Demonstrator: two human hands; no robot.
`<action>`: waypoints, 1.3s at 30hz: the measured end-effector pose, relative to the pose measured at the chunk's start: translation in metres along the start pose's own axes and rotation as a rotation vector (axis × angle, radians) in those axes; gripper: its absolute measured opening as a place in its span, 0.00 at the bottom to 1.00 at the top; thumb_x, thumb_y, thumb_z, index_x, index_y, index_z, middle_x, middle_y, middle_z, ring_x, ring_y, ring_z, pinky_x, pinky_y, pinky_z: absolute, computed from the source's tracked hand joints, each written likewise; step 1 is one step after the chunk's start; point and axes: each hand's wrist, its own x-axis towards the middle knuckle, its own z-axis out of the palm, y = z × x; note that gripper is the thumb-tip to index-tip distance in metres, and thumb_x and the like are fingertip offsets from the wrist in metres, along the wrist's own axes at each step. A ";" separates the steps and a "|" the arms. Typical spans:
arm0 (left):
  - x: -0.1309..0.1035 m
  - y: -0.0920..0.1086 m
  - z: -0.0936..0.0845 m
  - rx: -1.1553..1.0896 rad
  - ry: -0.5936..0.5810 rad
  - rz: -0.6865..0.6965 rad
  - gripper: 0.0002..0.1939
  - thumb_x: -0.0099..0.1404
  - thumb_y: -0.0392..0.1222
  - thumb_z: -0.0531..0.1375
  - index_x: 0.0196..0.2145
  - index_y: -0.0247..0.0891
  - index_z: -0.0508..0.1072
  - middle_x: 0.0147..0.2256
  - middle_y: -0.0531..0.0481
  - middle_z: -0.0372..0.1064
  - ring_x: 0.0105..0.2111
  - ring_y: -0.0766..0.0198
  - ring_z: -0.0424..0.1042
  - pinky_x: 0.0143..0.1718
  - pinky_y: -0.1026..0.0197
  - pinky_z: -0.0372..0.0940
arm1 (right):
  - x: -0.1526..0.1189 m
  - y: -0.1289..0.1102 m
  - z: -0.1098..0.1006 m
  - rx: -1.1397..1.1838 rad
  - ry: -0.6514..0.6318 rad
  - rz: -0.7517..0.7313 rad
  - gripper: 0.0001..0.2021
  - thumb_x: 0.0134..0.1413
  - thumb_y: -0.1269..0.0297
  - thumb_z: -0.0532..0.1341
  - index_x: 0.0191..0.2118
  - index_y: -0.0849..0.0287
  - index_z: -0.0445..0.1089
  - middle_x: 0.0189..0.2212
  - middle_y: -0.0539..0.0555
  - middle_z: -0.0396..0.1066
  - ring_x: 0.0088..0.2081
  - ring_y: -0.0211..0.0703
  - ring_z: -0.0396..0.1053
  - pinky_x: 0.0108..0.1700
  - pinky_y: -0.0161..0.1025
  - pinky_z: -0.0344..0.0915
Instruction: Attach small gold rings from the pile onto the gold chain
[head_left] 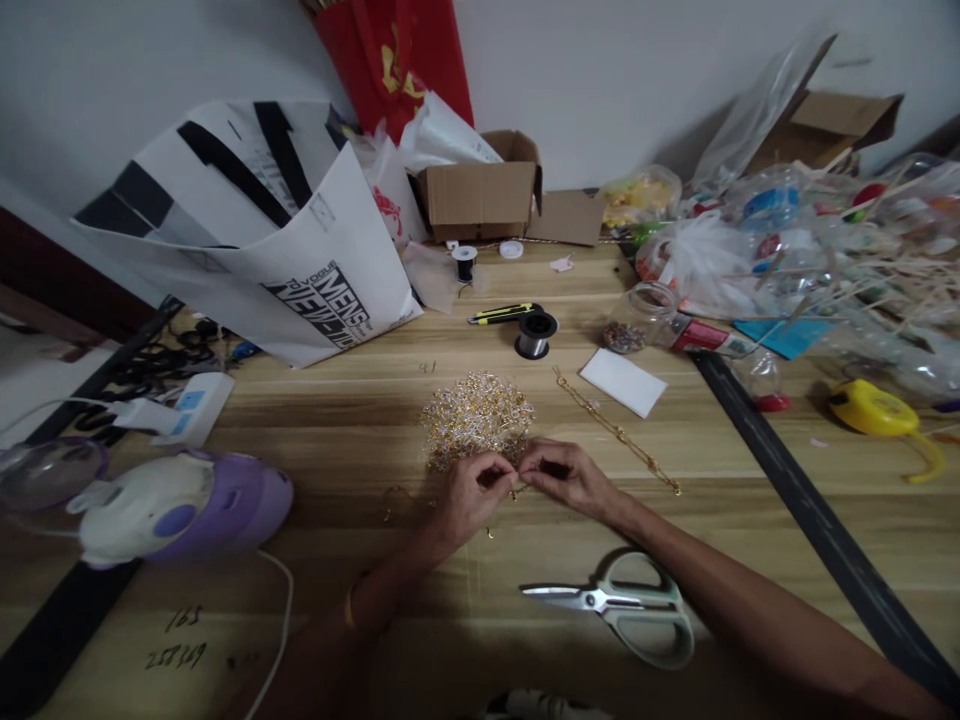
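Note:
My left hand (pixel 471 493) and my right hand (pixel 566 475) meet at the middle of the wooden table (pixel 360 420), fingertips pinched together on a small gold piece (pixel 517 487) between them. Just beyond the fingers lies a heap of small gold and silver findings (pixel 478 413). A thin gold chain (pixel 619 432) runs diagonally to the right of the heap. Pale green-handled scissors (pixel 622 603) lie shut on the table under my right forearm.
A spool of clear thread (pixel 535 334), a yellow-black utility knife (pixel 504 313) and a white card (pixel 623 381) lie further back. White printed bag (pixel 300 240) and cardboard box (pixel 480 190) at the rear, purple appliance (pixel 180 505) at left, plastic bags and sticks (pixel 825 250) at right.

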 end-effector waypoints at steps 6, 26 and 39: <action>-0.002 0.003 -0.001 0.043 -0.024 0.000 0.06 0.57 0.37 0.57 0.26 0.33 0.72 0.23 0.50 0.69 0.24 0.67 0.66 0.27 0.67 0.59 | 0.001 -0.002 -0.002 -0.014 -0.021 -0.028 0.09 0.56 0.63 0.58 0.31 0.64 0.70 0.28 0.56 0.68 0.31 0.39 0.65 0.34 0.35 0.60; -0.004 0.001 -0.002 0.091 -0.008 0.045 0.06 0.56 0.37 0.56 0.26 0.35 0.72 0.23 0.51 0.70 0.25 0.66 0.67 0.28 0.67 0.61 | 0.000 -0.002 -0.001 -0.139 -0.024 -0.090 0.13 0.58 0.58 0.55 0.32 0.63 0.70 0.28 0.55 0.67 0.31 0.39 0.64 0.33 0.35 0.61; -0.002 0.009 -0.003 0.115 0.004 0.020 0.06 0.55 0.36 0.56 0.25 0.34 0.71 0.22 0.50 0.70 0.24 0.66 0.67 0.26 0.67 0.61 | -0.001 0.001 0.000 -0.179 0.019 -0.110 0.11 0.57 0.60 0.56 0.32 0.63 0.70 0.26 0.53 0.64 0.28 0.37 0.62 0.29 0.33 0.59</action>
